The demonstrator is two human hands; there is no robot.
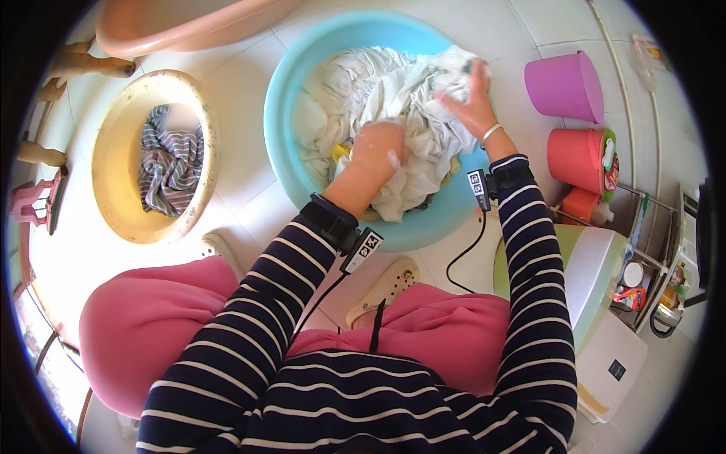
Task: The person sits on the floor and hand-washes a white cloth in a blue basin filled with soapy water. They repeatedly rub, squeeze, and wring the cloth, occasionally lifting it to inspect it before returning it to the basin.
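A wet white cloth [417,108] lies bunched in a round light-blue plastic basin [281,142] in front of me. My left hand [379,148] is closed in a fist on the cloth near the basin's middle, with suds on its skin. At the basin's right side, my right hand [475,105] has its thumb and fingers spread around a raised bunch of the same cloth. Under the white fabric, bits of yellow cloth [340,151] and darker fabric show. A bangle [491,133] circles my right wrist.
To the left, a yellowish basin [102,164] holds striped clothing [173,164]. A peach tub [187,42] stands beyond it. Purple [558,85] and red [573,159] buckets, a green-and-white appliance or bin [590,267] and a metal rack [652,258] stand right. Cables hang from both wrist devices.
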